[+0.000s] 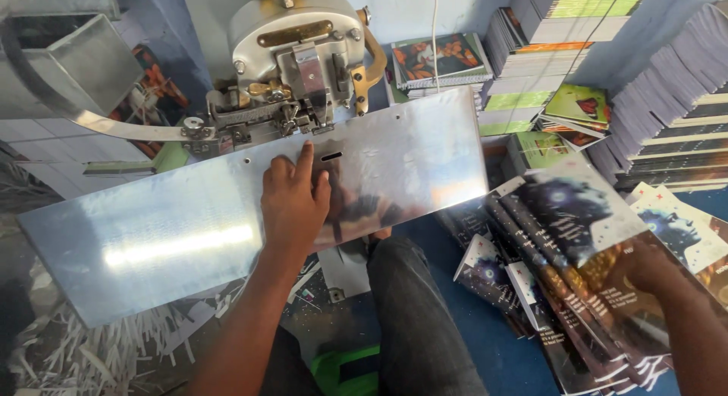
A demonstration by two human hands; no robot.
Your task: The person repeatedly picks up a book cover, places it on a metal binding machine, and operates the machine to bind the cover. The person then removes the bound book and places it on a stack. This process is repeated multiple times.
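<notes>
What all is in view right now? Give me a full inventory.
metal plate: one, shiny silver, tilted across the centre-left
stitching machine: one, grey metal, behind the plate
dark booklets: a fanned pile, dark glossy covers, lower right
stacked booklets: many, pale edges, upper right
green-covered booklets: a few, green, right of the machine
paper trimmings: a heap, white, lower left
left hand: flat on the plate, forefinger towards the slot
right hand: on the dark booklets
</notes>
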